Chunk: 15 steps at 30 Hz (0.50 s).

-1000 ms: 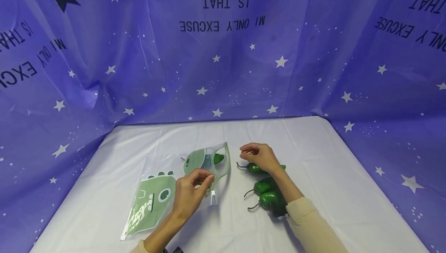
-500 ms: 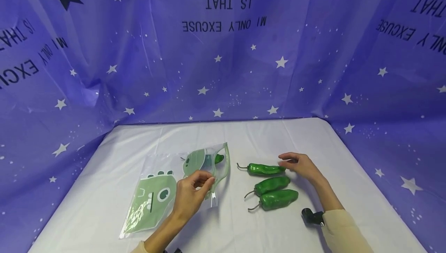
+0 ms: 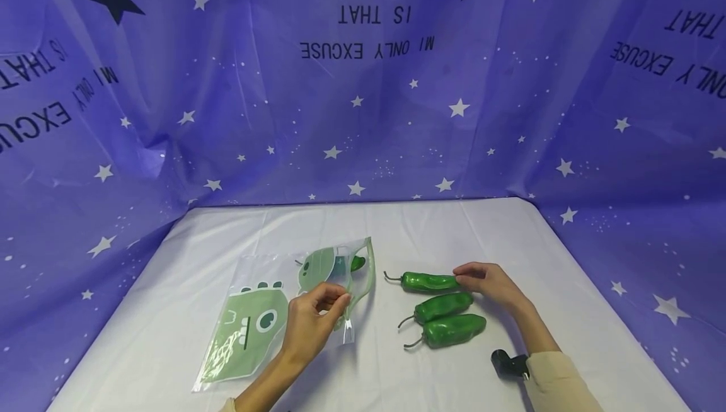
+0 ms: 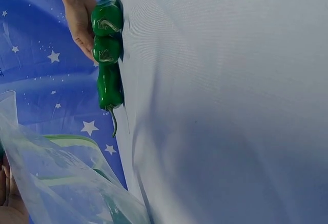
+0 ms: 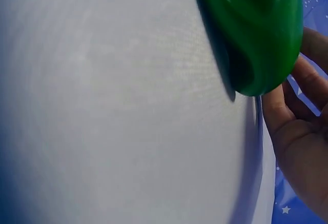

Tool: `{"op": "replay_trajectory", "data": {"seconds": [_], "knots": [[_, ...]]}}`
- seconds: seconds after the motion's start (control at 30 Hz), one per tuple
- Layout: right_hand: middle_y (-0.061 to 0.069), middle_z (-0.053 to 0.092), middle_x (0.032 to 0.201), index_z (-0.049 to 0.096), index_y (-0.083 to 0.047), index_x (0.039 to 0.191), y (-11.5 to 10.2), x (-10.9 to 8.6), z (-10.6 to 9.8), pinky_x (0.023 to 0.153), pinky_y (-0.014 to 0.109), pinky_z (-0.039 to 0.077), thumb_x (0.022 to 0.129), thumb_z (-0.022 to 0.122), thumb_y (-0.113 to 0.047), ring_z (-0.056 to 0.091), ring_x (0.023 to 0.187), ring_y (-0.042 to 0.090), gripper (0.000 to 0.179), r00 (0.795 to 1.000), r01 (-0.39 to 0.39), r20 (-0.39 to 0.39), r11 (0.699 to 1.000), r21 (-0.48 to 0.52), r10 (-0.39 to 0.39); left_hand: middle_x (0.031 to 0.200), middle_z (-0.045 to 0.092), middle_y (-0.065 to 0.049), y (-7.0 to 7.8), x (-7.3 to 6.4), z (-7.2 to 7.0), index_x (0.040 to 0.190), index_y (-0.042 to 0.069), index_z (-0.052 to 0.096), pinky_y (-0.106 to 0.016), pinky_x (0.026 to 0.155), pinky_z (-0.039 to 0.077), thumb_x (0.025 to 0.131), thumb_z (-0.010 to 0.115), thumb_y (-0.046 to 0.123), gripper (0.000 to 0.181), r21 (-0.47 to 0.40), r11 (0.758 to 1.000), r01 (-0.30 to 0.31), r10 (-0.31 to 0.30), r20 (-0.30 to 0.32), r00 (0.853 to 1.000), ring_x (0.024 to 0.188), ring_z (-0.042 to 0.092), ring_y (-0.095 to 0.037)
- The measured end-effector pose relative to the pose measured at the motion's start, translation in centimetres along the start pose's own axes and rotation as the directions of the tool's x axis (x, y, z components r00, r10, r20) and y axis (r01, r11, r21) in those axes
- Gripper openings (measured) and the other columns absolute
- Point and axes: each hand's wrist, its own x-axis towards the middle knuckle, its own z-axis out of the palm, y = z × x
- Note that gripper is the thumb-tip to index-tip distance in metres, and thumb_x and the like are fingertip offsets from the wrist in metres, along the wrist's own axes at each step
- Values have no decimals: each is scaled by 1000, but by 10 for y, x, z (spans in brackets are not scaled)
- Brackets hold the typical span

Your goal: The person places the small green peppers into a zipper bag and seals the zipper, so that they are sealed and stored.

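Observation:
My left hand [image 3: 312,320] pinches the near side of the mouth of a clear zip bag [image 3: 249,330] printed with green cartoon monsters. The bag's mouth gapes to the right, and one green pepper [image 3: 358,264] shows inside it, partly behind the print. On the right, my right hand [image 3: 492,285] pinches the tip of the farthest green pepper [image 3: 425,282] between thumb and fingers. Two more green peppers, a middle one [image 3: 443,306] and a near one [image 3: 456,330], lie side by side closer to me. In the right wrist view a large pepper [image 5: 261,34] hides the right fingertips.
A white cloth covers the table [image 3: 420,374]. Purple star-printed curtains [image 3: 363,116] stand up behind it and at both sides. A black wrist camera [image 3: 507,363] sits by the right sleeve [image 3: 558,380], over the table to the right of the peppers.
My right hand has moved from above the farthest pepper's stem side rightward to its tip, where thumb and fingers now close on it. The left hand and bag stay nearly where they were.

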Motion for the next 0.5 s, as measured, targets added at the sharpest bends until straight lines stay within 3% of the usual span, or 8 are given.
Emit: {"op": "replay_trajectory", "data": {"seconds": [0.3,0.5], "knots": [[2,69,99,72,-11,102,1,0,-1,82,34,45,87,69,-34,59,97,20,28,999,-3,-39,998,-56,1,75,69,8,0,0,1,82,12,69,-19,55,52,80,76,5,10,0,1000,-7,7,13,1000,60,63,-5],[1,70,98,72,-12,102,3,2,-2,84,35,44,87,69,-37,59,99,20,30,993,-3,-120,996,-86,-7,74,68,8,1,0,2,83,13,69,-20,55,52,80,76,5,11,-6,1000,-3,4,11,1000,59,62,-6]]}}
